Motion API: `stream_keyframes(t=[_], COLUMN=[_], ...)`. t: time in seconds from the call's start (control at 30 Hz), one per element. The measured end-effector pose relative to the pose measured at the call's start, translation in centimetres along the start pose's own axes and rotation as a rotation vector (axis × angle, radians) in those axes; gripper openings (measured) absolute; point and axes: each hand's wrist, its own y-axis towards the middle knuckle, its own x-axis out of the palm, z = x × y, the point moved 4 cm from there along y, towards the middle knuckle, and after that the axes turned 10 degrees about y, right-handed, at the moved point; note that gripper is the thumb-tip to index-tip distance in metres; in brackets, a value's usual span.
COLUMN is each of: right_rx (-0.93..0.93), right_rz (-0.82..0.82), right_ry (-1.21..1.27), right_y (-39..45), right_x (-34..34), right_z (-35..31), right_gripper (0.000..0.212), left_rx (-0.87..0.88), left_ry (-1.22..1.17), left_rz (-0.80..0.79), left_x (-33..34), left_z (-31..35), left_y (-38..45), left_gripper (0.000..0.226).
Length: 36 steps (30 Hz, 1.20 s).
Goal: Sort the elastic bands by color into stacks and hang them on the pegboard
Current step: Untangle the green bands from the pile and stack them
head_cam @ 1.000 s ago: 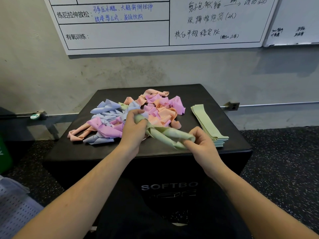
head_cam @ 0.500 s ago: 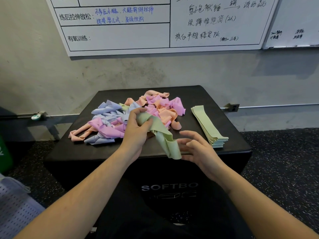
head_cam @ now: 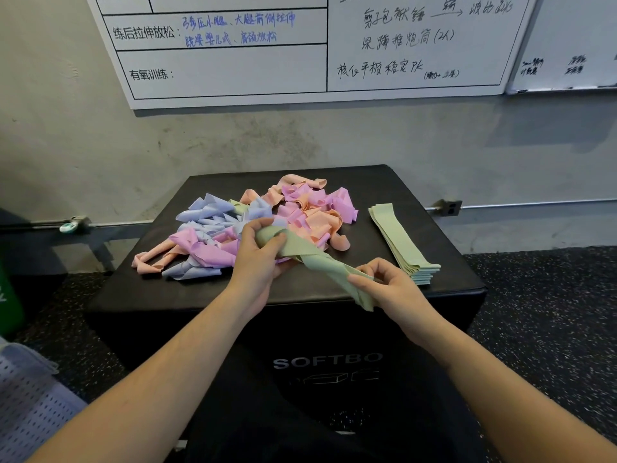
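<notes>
— Green, is it, the band you have there?

— Yes, a twisted green band (head_cam: 310, 255). My left hand (head_cam: 258, 259) grips one end, fingers and thumb curled round it, just at the near side of the mixed pile (head_cam: 253, 225). My right hand (head_cam: 389, 285) pinches the other end near the front edge of the bench (head_cam: 430, 192), and a loose tail of it hangs over that edge.

— And the sorted ones?

— One flat stack of green bands (head_cam: 400, 243) lies on the right side of the bench, running from back to front, its near end close to the front edge and just beside my right hand.

— What is in the pile?

— Blue, pink and peach bands, crumpled together, with a bit of green showing in the middle. It fills the left and centre of the bench top.

— Any open room?

— A bare black strip between pile and stack, and another along the back. The pegboard (head_cam: 30, 409) lies low on my left, on the floor (head_cam: 551, 295).
</notes>
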Motion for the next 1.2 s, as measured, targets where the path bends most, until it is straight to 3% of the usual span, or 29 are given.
stream_keyframes(t=[0.17, 0.33, 0.47, 0.6, 0.67, 0.77, 0.83, 0.93, 1.07, 1.2], right_rx=[0.040, -0.043, -0.039, 0.228, 0.313, 0.327, 0.280, 0.138, 0.018, 0.030], right_rz=[-0.061, 0.213, 0.307, -0.015, -0.166, -0.242, -0.178, 0.076, 0.279, 0.374], right_ry=[-0.041, -0.189, -0.057, 0.343, 0.390, 0.334, 0.127, -0.245, -0.379, -0.205], right_y=[-0.3, 0.4, 0.6, 0.1, -0.5, -0.9, -0.5, 0.6, 0.9, 0.9], right_x=[-1.0, -2.0, -1.9, -0.7, -0.5, -1.0, -1.5, -2.6, -3.6, -4.5], right_z=[-0.2, -0.1, -0.5, -0.7, -0.9, -0.8, -0.3, 0.4, 0.2, 0.0], right_gripper=[0.033, 0.032, 0.025, 0.017, 0.027, 0.043, 0.049, 0.042, 0.031, 0.028], left_rx=[-0.004, 0.007, 0.012, 0.011, -0.013, -0.046, -0.054, -0.031, 0.003, -0.031], left_ry=[-0.098, -0.113, -0.057, -0.116, -0.154, -0.199, -0.208, -0.151, -0.032, 0.045], left_rz=[-0.013, -0.081, -0.060, 0.009, 0.042, 0.043, 0.054, 0.044, -0.006, 0.013], left_x=[-0.4, 0.4, 0.9, 0.5, 0.1, -0.2, -0.4, -0.4, 0.4, -0.1], left_z=[-0.1, -0.1, -0.3, 0.0, 0.1, 0.4, 0.5, 0.6, 0.1, -0.8], left_y=[0.2, 0.1, -0.1, 0.4, 0.5, 0.4, 0.4, 0.3, -0.3, 0.3], left_gripper=[0.027, 0.025, 0.022, 0.025, 0.024, 0.020, 0.020, 0.022, 0.023, 0.027])
